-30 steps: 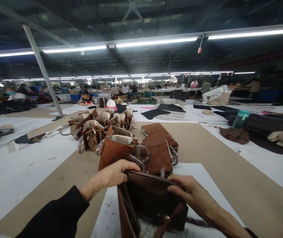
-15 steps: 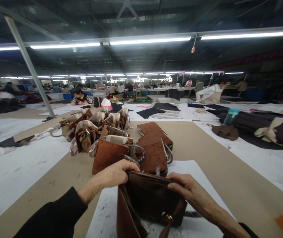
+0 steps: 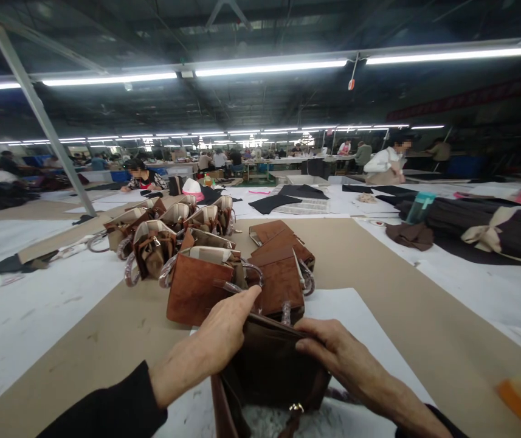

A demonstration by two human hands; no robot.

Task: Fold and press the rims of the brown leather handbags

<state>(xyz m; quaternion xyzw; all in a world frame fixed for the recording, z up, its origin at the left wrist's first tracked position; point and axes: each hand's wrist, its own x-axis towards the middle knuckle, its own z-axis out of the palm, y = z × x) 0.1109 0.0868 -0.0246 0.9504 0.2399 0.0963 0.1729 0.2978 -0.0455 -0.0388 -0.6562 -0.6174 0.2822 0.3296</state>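
Observation:
A dark brown handbag point(image 3: 278, 365) stands open in front of me, its dark lining facing up and a small gold clasp point(image 3: 295, 407) low inside. My left hand point(image 3: 210, 340) is at its far left corner, thumb stretched up along the rim and the other fingers mostly hidden. My right hand point(image 3: 340, 350) pinches the far rim on the right side, thumb inside and fingers over the outside. Just beyond lie brown suede-like handbags point(image 3: 200, 286) with plastic-wrapped handles, and a folded-over brown bag point(image 3: 276, 280) touches them.
A white sheet point(image 3: 342, 304) lies under the bag on tan board point(image 3: 360, 255). More bags point(image 3: 153, 243) cluster at the back left. To the right are a teal-lidded cup point(image 3: 419, 208) and a tied dark fabric bundle point(image 3: 465, 222). Other people work at farther tables.
My left hand has shifted along the bag's rim, its thumb now stretched upward rather than curled over the edge. The bag has moved slightly left and tilted; the view has shifted a little.

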